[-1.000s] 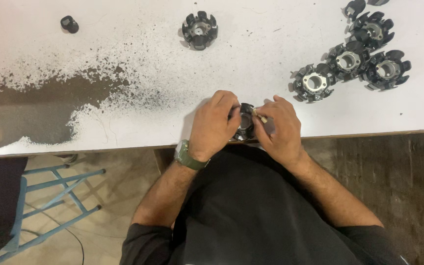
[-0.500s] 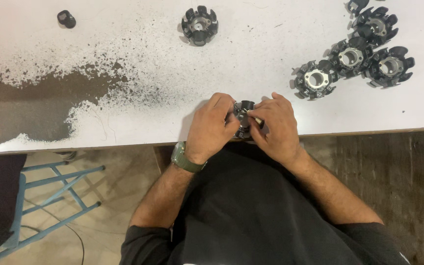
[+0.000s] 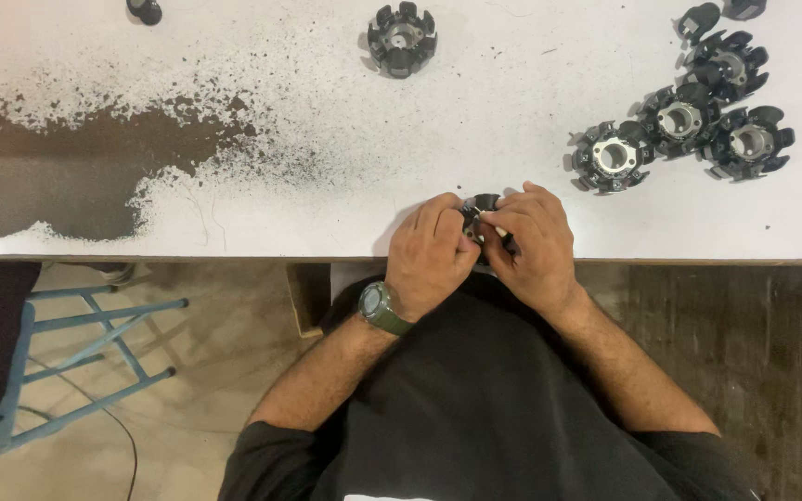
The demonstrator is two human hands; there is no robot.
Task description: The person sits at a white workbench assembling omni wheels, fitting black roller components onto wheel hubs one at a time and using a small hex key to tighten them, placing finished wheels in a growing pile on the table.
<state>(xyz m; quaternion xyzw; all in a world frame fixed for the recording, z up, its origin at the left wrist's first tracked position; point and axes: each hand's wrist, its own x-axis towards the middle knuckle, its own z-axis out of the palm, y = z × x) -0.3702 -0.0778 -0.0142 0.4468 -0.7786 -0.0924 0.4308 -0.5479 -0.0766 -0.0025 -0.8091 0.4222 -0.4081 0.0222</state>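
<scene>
At the near edge of a white worktable [image 3: 531,83] stained with dark powder, a person's left hand [image 3: 433,252] and right hand [image 3: 536,246] close together around a small black toothed part [image 3: 483,211]. Fingers of both curl tightly over it, hiding its orientation and long axis. Similar toothed rings [image 3: 679,121] cluster well apart, far right.

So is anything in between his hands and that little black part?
Nothing visible is. Both the left hand and the right hand already touch the black toothed part, gripping it from either side at the near edge of the white table.
</scene>
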